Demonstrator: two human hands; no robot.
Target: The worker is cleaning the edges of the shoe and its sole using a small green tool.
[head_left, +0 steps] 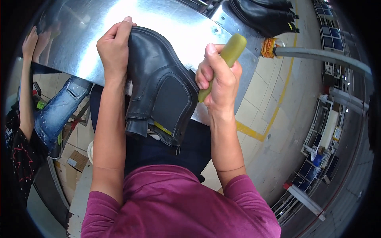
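My left hand (pixel 114 49) is closed around the toe end of a black leather ankle boot (pixel 152 55), thumb on top. The boot lies on its side, heel towards me, with a dark elastic side panel (pixel 170 97) and a pull loop at the opening. In my right hand (pixel 222 77) is a rounded yellow-green stick (pixel 233 49), gripped in the fist. The stick's lower end is close to the boot's edge; whether it touches I cannot tell.
Under the boot's front part is a shiny metal table (pixel 166 16). More black boots (pixel 264 18) stand at the far right. A co-worker's hand (pixel 29 41) rests at the table's left edge. A grey curved rail (pixel 317 53) runs along the right, above a tiled floor.
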